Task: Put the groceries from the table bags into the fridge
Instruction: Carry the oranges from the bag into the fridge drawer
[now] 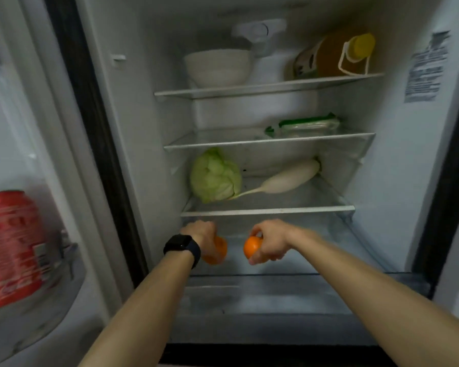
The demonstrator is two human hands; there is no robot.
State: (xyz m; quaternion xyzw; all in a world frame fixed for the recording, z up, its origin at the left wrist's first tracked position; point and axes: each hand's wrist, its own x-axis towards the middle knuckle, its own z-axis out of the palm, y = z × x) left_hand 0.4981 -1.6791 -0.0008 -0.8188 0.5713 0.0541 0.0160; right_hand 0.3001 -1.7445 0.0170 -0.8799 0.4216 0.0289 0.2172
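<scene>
The fridge stands open in front of me. Both my arms reach into its lowest compartment, under the third glass shelf (pixel 268 211). My left hand (pixel 200 235), with a black watch on the wrist, is shut on an orange (pixel 217 251). My right hand (pixel 269 243) grips a second orange (pixel 251 247) a short way to the right. The two oranges are apart, just above the compartment floor (pixel 302 260).
A green cabbage (pixel 214 176) and a white radish (pixel 289 177) lie on the third shelf. Above are a green-lidded container (pixel 309 125), a white bowl (pixel 217 67) and a yellow-capped jug (pixel 337 56). A red can (pixel 10 247) stands in the open door's rack at left.
</scene>
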